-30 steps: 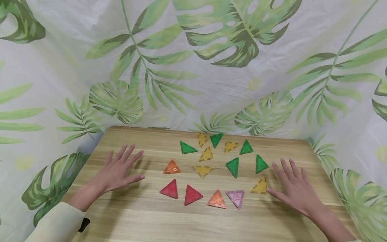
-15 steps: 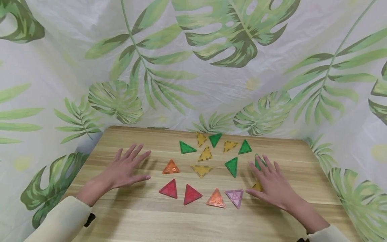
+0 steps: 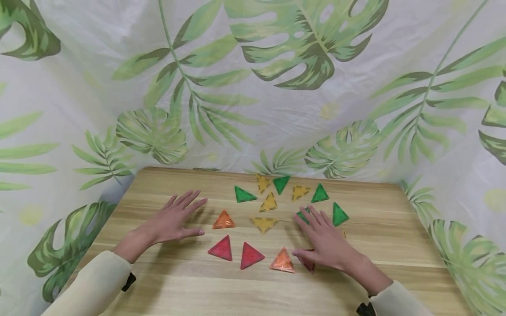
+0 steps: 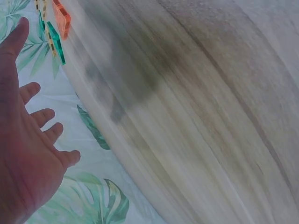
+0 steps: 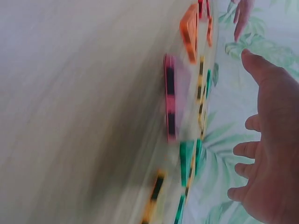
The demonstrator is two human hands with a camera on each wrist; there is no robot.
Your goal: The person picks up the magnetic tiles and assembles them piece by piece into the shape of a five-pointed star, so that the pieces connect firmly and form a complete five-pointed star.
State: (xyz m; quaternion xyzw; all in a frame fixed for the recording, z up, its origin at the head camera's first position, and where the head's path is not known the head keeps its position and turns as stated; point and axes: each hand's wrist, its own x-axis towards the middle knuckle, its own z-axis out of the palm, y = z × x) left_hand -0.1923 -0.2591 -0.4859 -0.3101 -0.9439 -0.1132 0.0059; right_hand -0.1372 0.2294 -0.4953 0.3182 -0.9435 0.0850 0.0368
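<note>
Several translucent triangular magnetic tiles lie spread over a wooden table. My right hand (image 3: 326, 241), fingers spread and extended, hovers over the right-hand tiles and holds nothing. Beneath it, a pink tile (image 5: 170, 98) and a green tile (image 3: 302, 215) are partly covered, and a yellow tile is almost hidden. Just left of the thumb lies an orange tile (image 3: 283, 260). My left hand (image 3: 174, 221) is held above the table, left of another orange tile (image 3: 224, 220) and a red tile (image 3: 222, 248). Its fingers are extended, with nothing in them.
A second red tile (image 3: 251, 255) lies at the front centre. Towards the back are yellow (image 3: 269, 202) and green (image 3: 281, 184) tiles. The wooden table (image 3: 221, 289) ends at a leaf-printed cloth (image 3: 237, 109) hanging behind it and at both sides.
My right hand has swept left from beside the tiles to above the pink and green ones. The left hand has drifted slightly right. The tiles have stayed in place.
</note>
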